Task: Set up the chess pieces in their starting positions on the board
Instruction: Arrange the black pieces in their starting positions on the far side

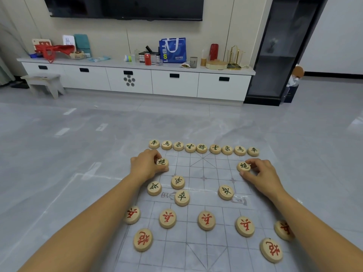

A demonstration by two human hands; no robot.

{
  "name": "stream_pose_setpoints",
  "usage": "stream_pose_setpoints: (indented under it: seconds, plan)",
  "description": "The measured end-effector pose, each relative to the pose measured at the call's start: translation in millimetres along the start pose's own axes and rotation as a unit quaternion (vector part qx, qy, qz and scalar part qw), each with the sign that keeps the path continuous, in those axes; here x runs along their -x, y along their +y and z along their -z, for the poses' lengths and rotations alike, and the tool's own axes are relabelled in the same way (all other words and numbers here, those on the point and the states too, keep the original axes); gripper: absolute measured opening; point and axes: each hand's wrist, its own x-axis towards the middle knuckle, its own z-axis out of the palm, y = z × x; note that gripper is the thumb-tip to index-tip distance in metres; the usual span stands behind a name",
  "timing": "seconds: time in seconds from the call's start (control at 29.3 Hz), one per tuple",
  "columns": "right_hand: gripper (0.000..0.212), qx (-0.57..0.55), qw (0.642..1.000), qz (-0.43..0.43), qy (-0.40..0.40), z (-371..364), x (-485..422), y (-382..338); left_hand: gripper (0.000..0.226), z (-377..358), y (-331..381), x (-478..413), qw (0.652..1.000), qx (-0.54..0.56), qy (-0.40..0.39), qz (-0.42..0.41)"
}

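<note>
clear chess board [196,258] lies flat on the grey floor [78,144]. left hand [146,165] pinches the left green cannon [162,161] near the board's far left corner. right hand [261,173] pinches the right green cannon [244,166] near the far right corner. green back row [202,148], nine pieces, along the far edge. four green soldiers [182,197] loose mid board. red soldiers [206,220] in a row nearer, two red cannons [143,240] toward the near edge.

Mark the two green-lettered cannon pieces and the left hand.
left cannon piece [162,161], head view, top face.
right cannon piece [244,166], head view, top face.
left hand [145,166], head view, back of hand.
</note>
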Motion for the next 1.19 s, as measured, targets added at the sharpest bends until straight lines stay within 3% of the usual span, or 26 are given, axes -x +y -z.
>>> stream_pose_setpoints:
  seconds: [0.07,0.17,0.34,0.58,0.75,0.89,1.19]
  plan:
    - [0.038,0.001,1.0,0.003,0.005,-0.7,-0.3,-0.1,0.037,2.4,0.0,-1.3,1.0,0.005,-0.011,0.011]
    - [0.037,0.007,1.0,0.006,0.005,-1.2,-0.6,0.8,0.032,11.6,-10.0,-6.0,0.991,0.091,-0.095,0.004]
    - [0.036,0.004,1.0,0.007,0.005,-1.7,-0.1,1.8,0.027,11.0,-12.4,-5.6,0.993,0.09,-0.073,-0.011]
    - [0.035,0.003,1.0,0.004,-0.001,-0.8,-0.2,1.1,0.025,12.8,-14.9,-8.1,0.991,0.084,-0.101,-0.02]
    - [0.035,0.002,1.0,0.002,-0.004,0.1,0.0,0.5,0.042,12.2,-9.4,-5.9,0.994,0.039,-0.101,-0.013]
    - [0.034,0.001,1.0,0.003,-0.004,-0.5,-0.4,0.1,0.036,8.9,-5.4,-4.4,0.998,-0.009,-0.067,-0.014]
    - [0.034,-0.001,1.0,-0.002,-0.012,1.8,0.9,-1.4,0.047,12.6,-9.1,-5.8,0.995,0.027,-0.095,-0.019]
